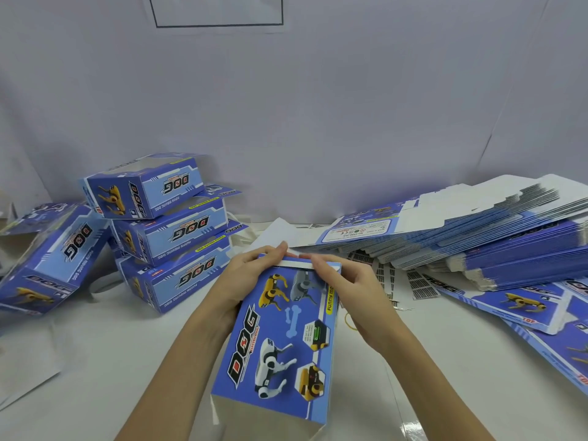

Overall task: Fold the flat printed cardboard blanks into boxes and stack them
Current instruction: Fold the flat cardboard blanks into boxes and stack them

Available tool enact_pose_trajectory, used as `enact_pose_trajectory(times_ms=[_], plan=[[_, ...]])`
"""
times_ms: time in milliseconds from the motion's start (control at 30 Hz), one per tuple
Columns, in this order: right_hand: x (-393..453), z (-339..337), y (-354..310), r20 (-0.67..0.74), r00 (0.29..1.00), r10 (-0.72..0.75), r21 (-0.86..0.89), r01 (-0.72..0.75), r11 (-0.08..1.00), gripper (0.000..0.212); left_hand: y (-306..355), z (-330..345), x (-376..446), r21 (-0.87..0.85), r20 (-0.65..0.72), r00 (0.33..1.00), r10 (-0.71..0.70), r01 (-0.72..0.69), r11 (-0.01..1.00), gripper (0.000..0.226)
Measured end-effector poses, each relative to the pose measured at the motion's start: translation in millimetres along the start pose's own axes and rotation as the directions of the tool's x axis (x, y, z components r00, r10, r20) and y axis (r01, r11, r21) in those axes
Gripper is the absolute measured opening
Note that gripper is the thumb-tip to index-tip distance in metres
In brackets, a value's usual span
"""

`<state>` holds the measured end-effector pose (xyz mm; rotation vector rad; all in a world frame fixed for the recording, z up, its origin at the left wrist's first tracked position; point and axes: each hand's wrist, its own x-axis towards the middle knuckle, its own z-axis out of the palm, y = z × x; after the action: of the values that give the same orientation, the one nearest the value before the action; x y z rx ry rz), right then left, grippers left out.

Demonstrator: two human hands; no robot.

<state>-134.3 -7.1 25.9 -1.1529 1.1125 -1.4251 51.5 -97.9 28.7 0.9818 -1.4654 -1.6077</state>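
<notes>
Both hands, the left hand (251, 275) and right hand (346, 281), pinch the box (280, 338) end flap (297, 265); uneven pressure beneath the fingers (280, 249) could crumple it.

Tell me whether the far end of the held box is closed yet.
Not fully. A white flap still shows along the far end of the box, with the left hand and right hand pressing it.

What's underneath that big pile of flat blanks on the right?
Under the pile of flat blanks, white barcode sheets poke out at its near edge, resting on the table. Whatever lies further beneath is covered.
</notes>
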Motion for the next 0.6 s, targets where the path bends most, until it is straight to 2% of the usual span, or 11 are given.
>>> enact_pose_trajectory(times_ms=[33,100,167,200,267,333,400,467,500,600], plan=[[0,0,0,-0.022,1.0,0.006,0.002,-0.006,1.0,0.037,0,1,1,0.003,0.019,1.0,0.01,-0.01,1.0,0.065],[3,-3,3,-0.111,0.994,-0.02,0.043,0.025,0.999,0.021,2,2,4,0.114,0.027,0.999,0.046,-0.049,0.992,0.062],[8,-8,8,-0.288,0.955,-0.075,0.081,0.102,0.991,0.017,5,-3,5,0.219,-0.016,0.993,0.114,-0.108,0.97,0.061],[10,-12,10,-0.402,0.909,-0.113,0.062,0.15,0.987,0.017,6,-7,4,0.233,-0.042,0.983,0.18,-0.166,0.958,0.056],[12,-21,13,-0.596,0.773,-0.218,-0.029,0.25,0.968,0.019,6,-16,-3,0.333,-0.09,0.901,0.425,-0.375,0.865,0.054],[11,-24,13,-0.665,0.669,-0.334,-0.104,0.359,0.927,0.024,2,-19,-7,0.538,-0.087,0.757,0.647,-0.511,0.671,0.068],[8,-18,13,-0.641,0.637,-0.429,-0.174,0.423,0.889,0.03,-4,-4,-7,0.734,0.024,0.681,0.732,-0.51,0.45,0.092],[5,-7,17,-0.541,0.675,-0.502,-0.245,0.445,0.861,0.036,-13,19,-7,0.865,0.149,0.671,0.727,-0.445,0.233,0.115],[4,-1,20,-0.477,0.704,-0.527,-0.276,0.449,0.85,0.039,-19,29,-7,0.901,0.163,0.662,0.732,-0.402,0.163,0.122],[-1,13,29,-0.276,0.779,-0.563,-0.293,0.489,0.821,0.047,-25,40,-3,0.943,0.099,0.592,0.8,-0.313,0.114,0.125]])
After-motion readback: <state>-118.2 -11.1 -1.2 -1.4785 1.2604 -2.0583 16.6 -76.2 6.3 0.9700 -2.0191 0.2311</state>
